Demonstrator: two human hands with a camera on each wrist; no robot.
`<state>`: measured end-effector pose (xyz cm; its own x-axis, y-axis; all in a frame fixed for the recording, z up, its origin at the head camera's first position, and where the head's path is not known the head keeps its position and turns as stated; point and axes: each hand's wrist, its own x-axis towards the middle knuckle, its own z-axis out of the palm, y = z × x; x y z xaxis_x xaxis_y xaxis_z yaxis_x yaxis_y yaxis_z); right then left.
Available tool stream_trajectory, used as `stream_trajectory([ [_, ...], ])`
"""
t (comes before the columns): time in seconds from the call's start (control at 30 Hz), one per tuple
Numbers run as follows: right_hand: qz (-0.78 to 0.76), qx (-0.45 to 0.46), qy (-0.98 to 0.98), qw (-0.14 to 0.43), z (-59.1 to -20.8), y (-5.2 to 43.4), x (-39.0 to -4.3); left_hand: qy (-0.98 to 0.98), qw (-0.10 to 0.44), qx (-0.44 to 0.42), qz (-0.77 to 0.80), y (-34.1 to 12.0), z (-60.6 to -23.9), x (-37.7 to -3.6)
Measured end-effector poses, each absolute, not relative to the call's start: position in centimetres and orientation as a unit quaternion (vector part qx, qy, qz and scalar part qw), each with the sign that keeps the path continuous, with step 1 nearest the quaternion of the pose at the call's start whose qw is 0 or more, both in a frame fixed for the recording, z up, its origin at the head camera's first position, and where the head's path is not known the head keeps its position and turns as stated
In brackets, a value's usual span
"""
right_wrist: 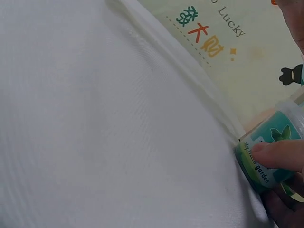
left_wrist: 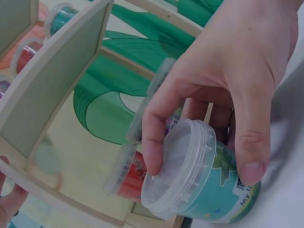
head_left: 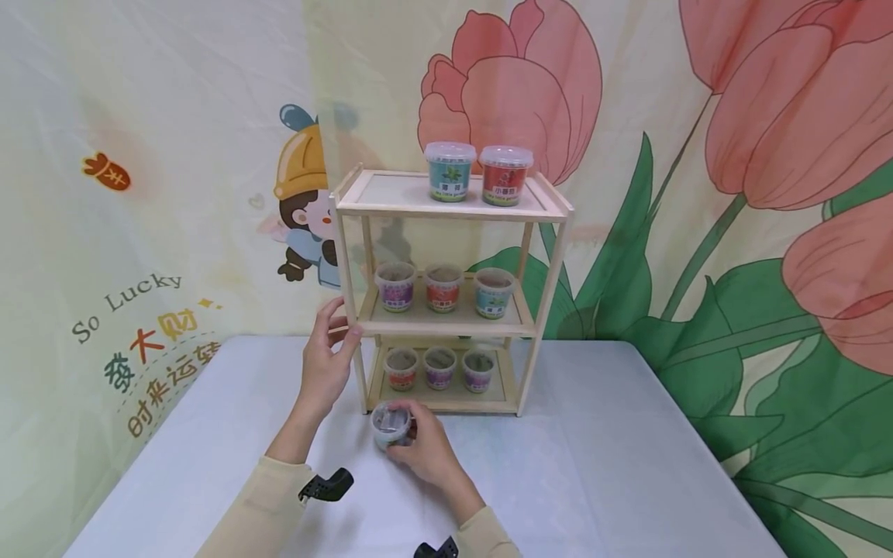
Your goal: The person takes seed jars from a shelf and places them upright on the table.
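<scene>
My right hand (head_left: pixel 427 449) grips a small lidded plant tub (head_left: pixel 391 420) low over the white table, in front of the wooden rack (head_left: pixel 446 211). The tub has a clear lid and a teal label with a green plant; the left wrist view shows fingers (left_wrist: pixel 154 142) at the lid and the thumb on the label. In the right wrist view, the thumb presses the tub's "My little garden" label (right_wrist: pixel 261 166). At the rack's left front post, level with the middle shelf, my left hand (head_left: pixel 328 368) holds on with thumb and fingers.
On the top shelf stand a teal tub (head_left: pixel 449 174) and a red tub (head_left: pixel 504 180). The middle shelf has a purple tub (head_left: pixel 397 296), a red tub (head_left: pixel 443 296) and a teal tub (head_left: pixel 493 301). Below are a red tub (head_left: pixel 401 380) and two purple ones. A printed cloth (head_left: pixel 377 70) hangs behind.
</scene>
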<state>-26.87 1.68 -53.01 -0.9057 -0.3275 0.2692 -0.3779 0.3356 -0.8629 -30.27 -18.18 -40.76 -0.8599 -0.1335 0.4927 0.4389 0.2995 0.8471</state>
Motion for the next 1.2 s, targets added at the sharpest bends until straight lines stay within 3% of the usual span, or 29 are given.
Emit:
stream_trajectory([
  [0.73, 0.533, 0.237, -0.812, -0.007, -52.7, 2.3, -27.4, -0.767, 0.236, -0.094, -0.589, -18.4, -40.8, -30.2],
  [1.2, 0.464, 0.302, -0.83, -0.07, -50.3, 4.2, -28.2, -0.769, 0.232, -0.091, -0.589, -18.3, -40.7, -30.3],
])
